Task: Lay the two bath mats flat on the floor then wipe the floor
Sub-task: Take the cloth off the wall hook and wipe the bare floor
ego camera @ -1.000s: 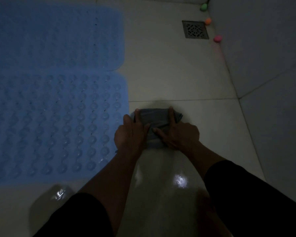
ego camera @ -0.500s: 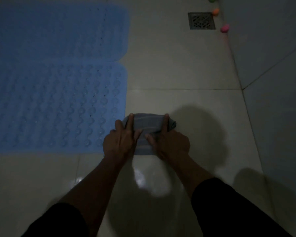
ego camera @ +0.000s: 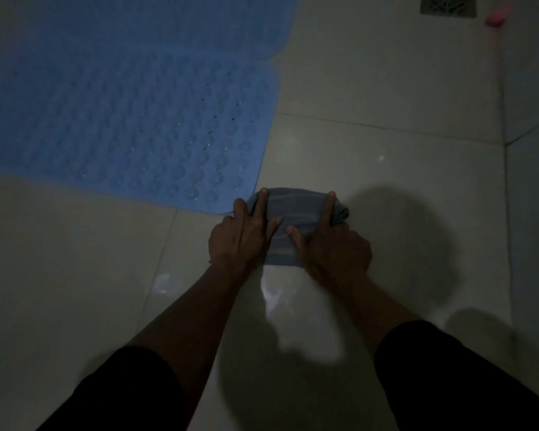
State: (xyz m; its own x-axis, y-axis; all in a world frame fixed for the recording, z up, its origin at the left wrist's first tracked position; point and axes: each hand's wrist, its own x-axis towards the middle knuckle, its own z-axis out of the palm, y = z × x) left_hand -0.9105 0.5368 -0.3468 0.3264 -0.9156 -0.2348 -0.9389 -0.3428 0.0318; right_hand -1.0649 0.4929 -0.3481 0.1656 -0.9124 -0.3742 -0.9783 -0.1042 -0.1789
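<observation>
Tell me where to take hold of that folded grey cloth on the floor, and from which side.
Come from above and from the near side. The cloth lies as a flat folded pad, wider than deep, so grip its two short ends, as the left hand and right hand now do, fingers reaching to the far edge.

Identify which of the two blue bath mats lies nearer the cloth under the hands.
The nearer bath mat, the one whose raised bumps show; its corner almost reaches the grey cloth. The farther bath mat lies beyond it, toward the frame's top.
</observation>
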